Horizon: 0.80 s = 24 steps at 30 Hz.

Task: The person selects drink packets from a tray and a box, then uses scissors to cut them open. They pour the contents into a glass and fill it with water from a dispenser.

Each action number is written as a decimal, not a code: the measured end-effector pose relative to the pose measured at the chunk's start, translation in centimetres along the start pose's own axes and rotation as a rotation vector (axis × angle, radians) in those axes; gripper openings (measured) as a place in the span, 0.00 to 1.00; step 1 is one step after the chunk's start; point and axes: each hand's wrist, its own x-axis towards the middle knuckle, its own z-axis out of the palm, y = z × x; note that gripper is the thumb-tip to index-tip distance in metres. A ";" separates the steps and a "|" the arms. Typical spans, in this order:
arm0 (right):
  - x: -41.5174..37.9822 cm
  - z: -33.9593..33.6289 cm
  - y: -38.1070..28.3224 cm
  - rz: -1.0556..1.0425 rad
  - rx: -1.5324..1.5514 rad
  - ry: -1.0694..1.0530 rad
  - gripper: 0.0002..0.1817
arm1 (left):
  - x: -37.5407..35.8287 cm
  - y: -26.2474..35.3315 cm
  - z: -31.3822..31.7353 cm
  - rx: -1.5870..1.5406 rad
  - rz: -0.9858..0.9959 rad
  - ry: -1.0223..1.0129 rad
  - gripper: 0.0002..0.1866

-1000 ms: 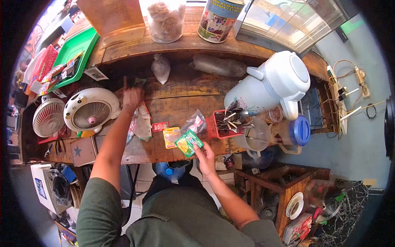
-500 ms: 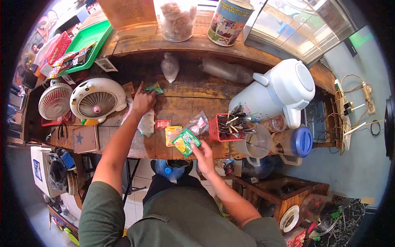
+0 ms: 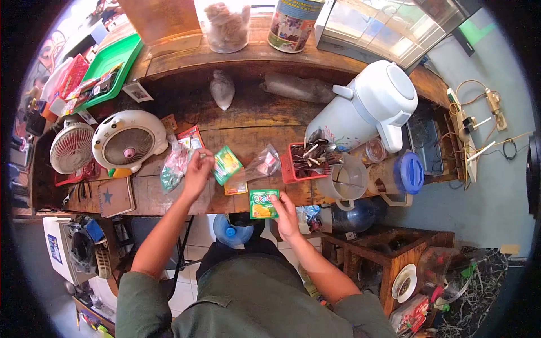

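My right hand [image 3: 286, 217] pinches a green sachet [image 3: 261, 204] with a yellow picture, held flat at the table's front edge. My left hand [image 3: 197, 176] is closed at the left edge of a second green and yellow sachet [image 3: 227, 163], over the middle of the table. Partly under that sachet lies a yellow packet [image 3: 235, 188]. A clear plastic bag with something red inside [image 3: 267, 163] rests just right of it. Left of my left hand are a crumpled plastic bag with pink and green contents [image 3: 176, 164] and a red packet [image 3: 191, 137].
A red basket of spoons [image 3: 307, 163], a clear pitcher [image 3: 345, 179], a blue-lidded jug [image 3: 408, 173] and a large white thermos [image 3: 366, 107] stand at right. Two fans [image 3: 131, 141] and a notebook [image 3: 116, 196] are at left. Filled bags [image 3: 222, 90] lie farther back.
My left hand has come back toward me from the rear of the table with the second green sachet. My right hand has shifted slightly right, its sachet now level. The view has shifted slightly.
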 end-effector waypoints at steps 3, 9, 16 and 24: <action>-1.5 2.4 -2.1 0.105 0.121 -0.003 0.11 | -4.8 0.5 0.1 -0.229 -0.161 -0.107 0.03; -4.2 6.6 -1.1 0.115 0.118 -0.030 0.14 | -12.3 1.2 -2.9 -0.317 -0.088 -0.097 0.08; -7.4 13.6 1.5 0.063 0.007 -0.107 0.16 | -18.9 2.7 -8.6 -0.429 0.020 0.073 0.25; -11.8 19.6 3.6 -0.016 0.017 -0.101 0.14 | -25.0 2.4 -14.9 -0.346 -0.023 0.087 0.12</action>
